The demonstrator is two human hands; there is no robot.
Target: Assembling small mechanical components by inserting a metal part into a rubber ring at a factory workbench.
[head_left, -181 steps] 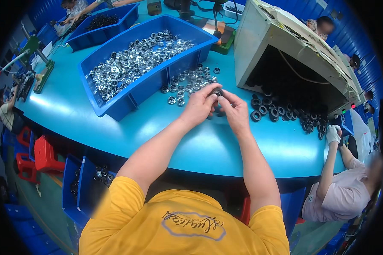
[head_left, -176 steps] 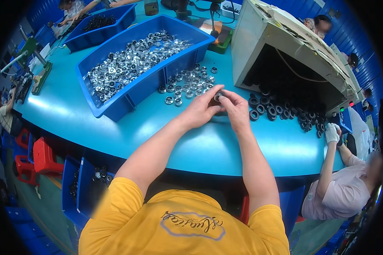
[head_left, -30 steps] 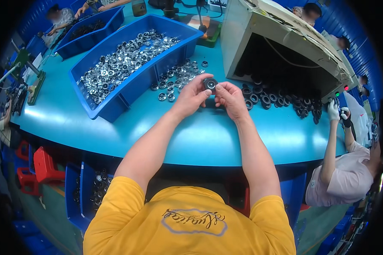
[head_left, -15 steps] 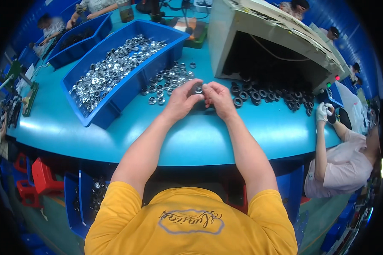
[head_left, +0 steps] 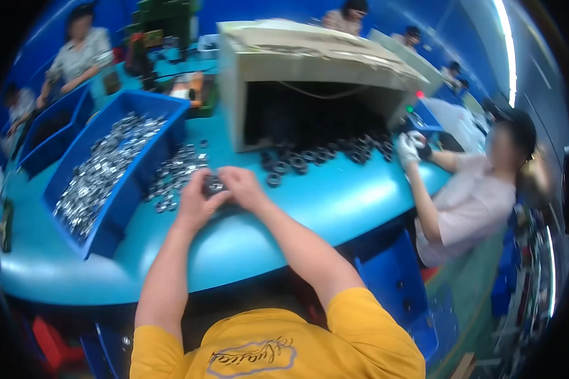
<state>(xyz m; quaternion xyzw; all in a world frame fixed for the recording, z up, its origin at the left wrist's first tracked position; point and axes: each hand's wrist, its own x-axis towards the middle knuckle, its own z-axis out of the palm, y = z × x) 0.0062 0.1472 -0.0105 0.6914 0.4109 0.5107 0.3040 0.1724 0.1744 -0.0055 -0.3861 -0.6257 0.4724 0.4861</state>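
My left hand (head_left: 198, 201) closes its thumb and fingers around a small round part (head_left: 215, 184), dark at the rim with a shiny metal centre. My right hand (head_left: 243, 188) pinches the same part from the other side, just above the table. Blur hides its finer shape. To the left of my hands lies a loose pile of shiny metal rings (head_left: 178, 169), close to the left fingers. Black rings (head_left: 297, 161) are spread to the right and beyond, in front of a pale box.
A long blue bin (head_left: 101, 243) full of shiny metal rings stands at the left on the turquoise table (head_left: 234, 252). The pale open-fronted box (head_left: 231, 95) rises at the back. At the right sits a co-worker with white-gloved hands (head_left: 409, 146); others work farther back.
My view has swung to the right, so the table and bin appear farther left and the co-worker shows more fully. Both hands still hold the round part together.
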